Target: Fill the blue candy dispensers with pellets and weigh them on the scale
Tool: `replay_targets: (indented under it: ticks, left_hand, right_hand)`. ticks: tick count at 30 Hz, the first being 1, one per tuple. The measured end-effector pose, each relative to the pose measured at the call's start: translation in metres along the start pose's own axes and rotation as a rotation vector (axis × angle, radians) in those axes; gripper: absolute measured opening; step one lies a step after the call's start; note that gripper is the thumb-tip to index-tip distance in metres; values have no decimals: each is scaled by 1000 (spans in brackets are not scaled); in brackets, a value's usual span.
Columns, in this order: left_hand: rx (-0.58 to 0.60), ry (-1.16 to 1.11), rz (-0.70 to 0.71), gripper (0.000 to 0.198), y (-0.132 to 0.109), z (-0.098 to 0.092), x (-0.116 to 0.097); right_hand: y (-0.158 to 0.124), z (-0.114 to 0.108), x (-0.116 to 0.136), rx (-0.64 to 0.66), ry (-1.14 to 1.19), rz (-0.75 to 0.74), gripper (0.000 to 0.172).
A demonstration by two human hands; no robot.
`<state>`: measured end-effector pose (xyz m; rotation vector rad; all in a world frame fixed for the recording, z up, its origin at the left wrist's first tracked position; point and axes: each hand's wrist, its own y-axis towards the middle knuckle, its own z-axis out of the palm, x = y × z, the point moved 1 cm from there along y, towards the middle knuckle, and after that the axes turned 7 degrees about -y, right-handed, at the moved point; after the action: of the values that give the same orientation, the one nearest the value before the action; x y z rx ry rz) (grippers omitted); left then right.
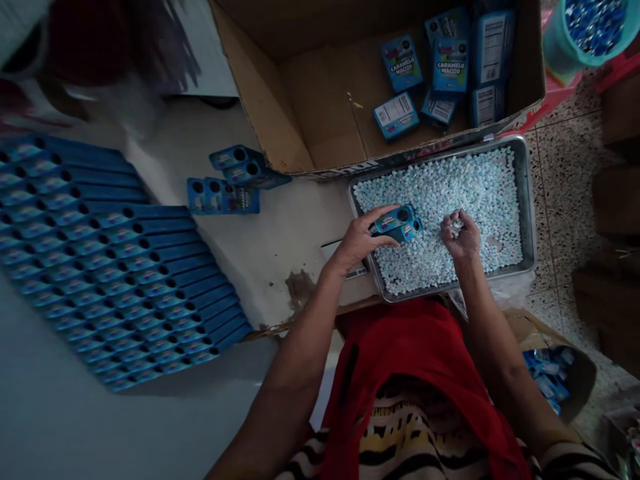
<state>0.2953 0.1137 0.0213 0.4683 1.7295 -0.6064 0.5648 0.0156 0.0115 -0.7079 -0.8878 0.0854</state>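
My left grip (pixel 356 241) is pinching seemingly light, crushable boxes (pixel 393 221) by their outer sides; over the tray (pixel 530 207), my right grip (pixel 464 237) is cupping likely slippery candies (pixel 456 227).

I see two small, blue, printed cardboard boxes (pixel 389 222) held side by side, dark round spots toward right ends, over left part of shallow, rectangular metal tray (pixel 531 207). Small, pale blue and white candies (pixel 450 177) spread loosely, thickly across tray.
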Motion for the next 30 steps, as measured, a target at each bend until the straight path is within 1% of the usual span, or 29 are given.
replay_targets:
  ticks: [1,3,5,6,8,10,12,14,16,19,21,23,26,28,30]
  left_hand:
    - [-1,-19,-22,68,0,-6,-1]
    - [-40,-30,-39,52,1,-15,-6]
    - [-108,7,-12,44,4,-18,-18]
    - [-148,35,19,41,5,-17,-27]
    - [-214,94,97,38,6,-15,-48]
    - [-237,147,169,36,6,-12,-69]
    - [-202,196,223,35,7,-7,-86]
    - [-141,234,271,34,9,1,-98]
    - [-104,259,290,35,11,11,-105]
    - [-85,296,249,37,15,26,-109]
    - [-66,315,222,38,16,36,-110]
    - [-52,321,208,38,17,43,-110]
    - [-41,312,197,38,20,49,-109]
    - [-48,288,197,39,22,52,-108]
    - [-75,241,186,39,25,51,-106]
  right_hand:
    - [4,2,-1,-21,14,1,47]
    - [8,9,1,-62,52,3,42]
    - [4,19,9,-85,76,-18,37]
    - [-1,25,15,-80,77,-43,38]
    - [-15,41,32,-36,66,-118,46]
    - [-31,59,51,34,36,-200,60]
    - [-44,80,70,84,1,-283,64]
    - [-52,100,85,91,-16,-365,61]
    - [-56,117,94,38,-21,-441,60]
    - [-58,132,95,-90,-73,-516,64]
    - [-59,136,91,-150,-124,-552,67]
    - [-60,135,85,-181,-156,-587,68]
    - [-58,129,80,-209,-125,-604,68]
    - [-52,120,82,-214,-26,-563,69]
    - [-43,105,87,-210,135,-463,68]
